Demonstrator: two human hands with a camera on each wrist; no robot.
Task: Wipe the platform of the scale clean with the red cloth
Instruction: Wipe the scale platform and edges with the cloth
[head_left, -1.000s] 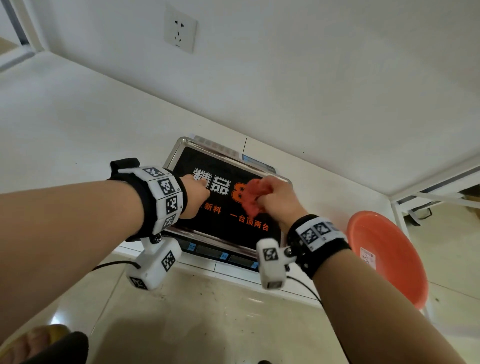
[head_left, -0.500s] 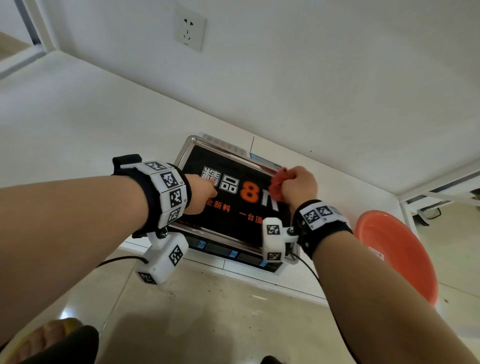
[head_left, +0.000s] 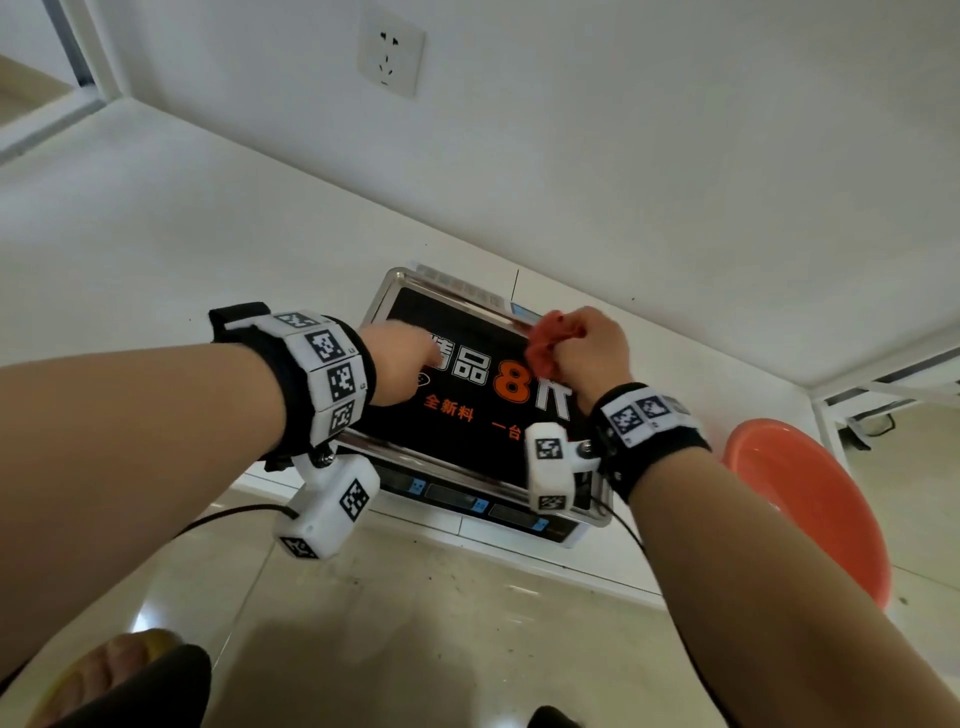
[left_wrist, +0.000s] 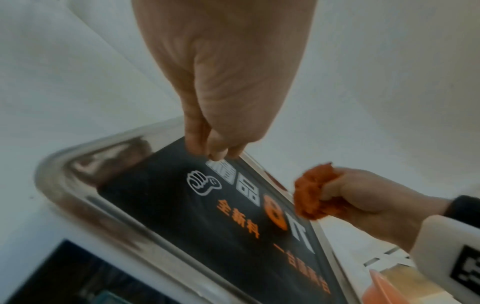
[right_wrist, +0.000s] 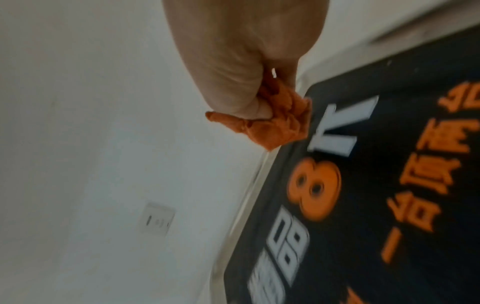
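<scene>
The scale sits on the floor against a white wall. Its steel platform (head_left: 457, 447) carries a black sticker with white and orange print. My right hand (head_left: 587, 348) grips the bunched red cloth (head_left: 545, 348) at the platform's far right corner, by the rim. The right wrist view shows the cloth (right_wrist: 272, 127) squeezed in my fingers (right_wrist: 241, 98) at the edge of the black sticker (right_wrist: 389, 144). My left hand (head_left: 400, 364) holds nothing. Its fingertips (left_wrist: 215, 152) point down at the far left part of the platform (left_wrist: 194, 226). The cloth (left_wrist: 311, 195) is apart from that hand.
An orange plastic basin (head_left: 810, 504) stands on the floor right of the scale. The scale's display panel (head_left: 467, 499) faces me. A wall socket (head_left: 390, 52) is above. A white metal frame (head_left: 883, 384) is at far right, my sandalled foot (head_left: 119, 670) at lower left.
My right hand has carried the red cloth from the middle of the platform to its far right corner. My left hand has shifted a little farther over the left side.
</scene>
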